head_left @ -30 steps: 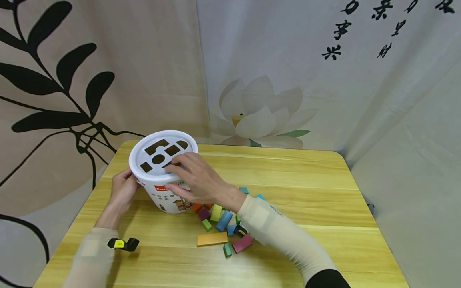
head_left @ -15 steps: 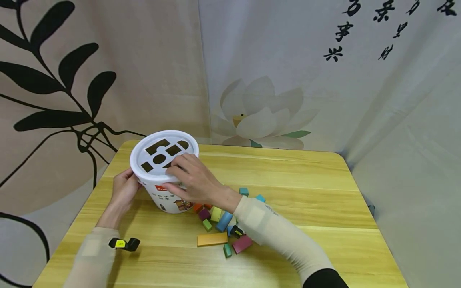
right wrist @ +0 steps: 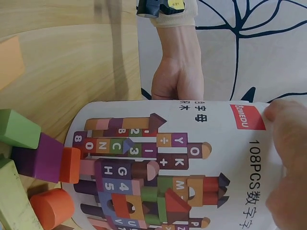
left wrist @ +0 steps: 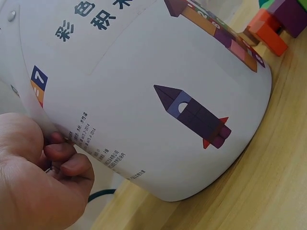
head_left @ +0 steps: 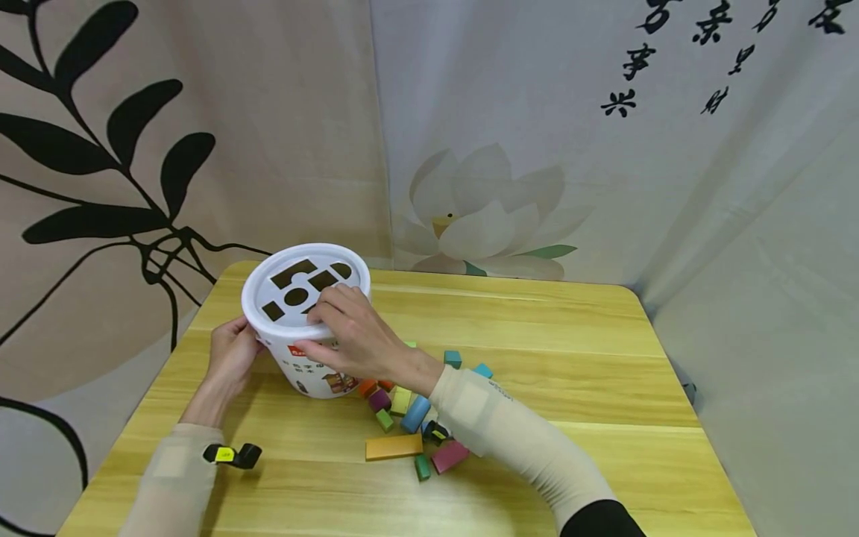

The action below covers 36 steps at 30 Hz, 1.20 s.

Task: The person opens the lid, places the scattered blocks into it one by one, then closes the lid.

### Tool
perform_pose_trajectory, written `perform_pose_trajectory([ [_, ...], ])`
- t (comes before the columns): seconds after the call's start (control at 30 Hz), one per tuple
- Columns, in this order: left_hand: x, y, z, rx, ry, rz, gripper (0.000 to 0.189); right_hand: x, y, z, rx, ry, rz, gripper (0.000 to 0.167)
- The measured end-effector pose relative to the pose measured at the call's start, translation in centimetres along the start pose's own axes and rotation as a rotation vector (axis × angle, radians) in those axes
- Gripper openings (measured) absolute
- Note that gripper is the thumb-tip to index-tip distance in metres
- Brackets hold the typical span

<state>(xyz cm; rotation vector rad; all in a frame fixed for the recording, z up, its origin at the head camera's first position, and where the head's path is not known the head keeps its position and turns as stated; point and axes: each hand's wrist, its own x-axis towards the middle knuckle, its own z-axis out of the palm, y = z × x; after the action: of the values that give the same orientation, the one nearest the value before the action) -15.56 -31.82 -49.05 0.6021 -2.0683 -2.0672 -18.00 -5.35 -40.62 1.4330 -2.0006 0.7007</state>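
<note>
A white bucket [head_left: 305, 365] stands at the table's left, its white lid [head_left: 268, 283] pierced by several dark cutouts. Printed block pictures cover its wall. My left hand [head_left: 231, 354] grips the bucket's left side just under the rim; in the left wrist view its fingers [left wrist: 72, 165] are curled against the wall. Over the lid's near right part is my right hand [head_left: 359, 335], fingertips bent down at a cutout that they partly cover. Its thumb extends across the front wall below the rim. What lies under those fingertips is hidden, and I cannot tell whether they hold a block.
Loose coloured blocks lie right of the bucket, partly under my right forearm: an orange plank [head_left: 394, 447], a blue cylinder [head_left: 415, 415], a magenta block [head_left: 450, 456], a green block [head_left: 422, 468] and others. The wooden table [head_left: 537, 321] ends at a printed curtain [head_left: 302, 112].
My right hand has shifted slightly leftward at the lid, its thumb sliding a little left along the bucket's front. The left hand, bucket and blocks stay in place.
</note>
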Motion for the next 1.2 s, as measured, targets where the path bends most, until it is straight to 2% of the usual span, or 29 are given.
perform_pose_trajectory([
  [0.5, -0.2, 0.1, -0.3, -0.012, -0.014, 0.003, 0.033, 0.1, -0.3, 0.2, 0.030, 0.022, 0.036, 0.032],
  [0.63, -0.1, 0.1, -0.2, 0.019, -0.004, -0.004, 0.029, 0.5, -0.3, -0.3, 0.166, 0.107, 0.108, 0.028],
  [0.73, 0.0, 0.1, -0.1, 0.048, -0.003, -0.004, 0.040, 0.7, -0.2, -0.8, 0.289, 0.183, 0.180, 0.029],
  [0.93, 0.0, 0.0, -0.1, 0.050, 0.000, -0.006, 0.052, 0.7, -0.2, -1.3, 0.415, 0.319, 0.285, 0.027],
  [1.07, 0.0, 0.2, -0.3, 0.134, 0.083, 0.064, 0.048, 0.9, -0.5, -2.1, 0.573, 0.440, 0.395, 0.023],
  [1.2, -0.1, 1.0, -0.6, 0.235, 0.219, 0.167, 0.043, 0.7, -0.3, -3.2, 0.668, 0.537, 0.464, 0.022],
])
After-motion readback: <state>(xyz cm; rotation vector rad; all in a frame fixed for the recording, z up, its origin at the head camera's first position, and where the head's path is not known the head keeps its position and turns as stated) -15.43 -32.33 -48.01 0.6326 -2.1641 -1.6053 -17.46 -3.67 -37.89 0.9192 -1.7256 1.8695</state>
